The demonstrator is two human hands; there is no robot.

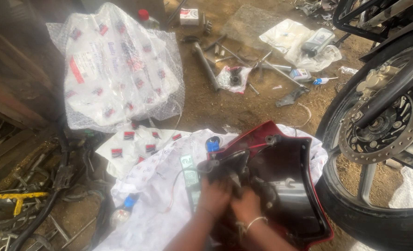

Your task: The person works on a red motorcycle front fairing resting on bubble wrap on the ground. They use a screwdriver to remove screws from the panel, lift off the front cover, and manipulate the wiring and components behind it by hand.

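At the bottom centre, both hands sit together inside the red cowl (280, 181). Left hand (214, 197) has its fingers curled on a dark part at the cowl's left inner edge; grip looks closed but what exactly it pinches is too blurred to tell. Right hand (246, 206), bangle on the wrist, presses just beside it on the same dark innards; can't tell if its fingers are clamped or just resting.

Cowl lies open side up, dark inside, red rim, on a white printed sheet (155, 195) spread on the dirt floor (206, 107).

Just left of the cowl: a small grey-green unit (188, 171) with a thin wire, and a blue-capped bulb (213, 144) at the cowl's top-left corner. Further left of the cowl, near the sheet's lower edge, a second blue-ended bulb (123, 209).

Right of the cowl, nearly touching: a motorcycle wheel (378, 139) with brake disc and caliper.

Beyond the cowl, upper left: a big bubble-wrapped pack (118, 69) with red-and-white print.

Beyond the cowl, straight up: wrenches and rods (243, 58) scattered on the floor, plastic bags, a grey oil bottle (318, 41), a small box (188, 16).

Far left of the cowl: scrap cables and a yellow bar (13, 196).
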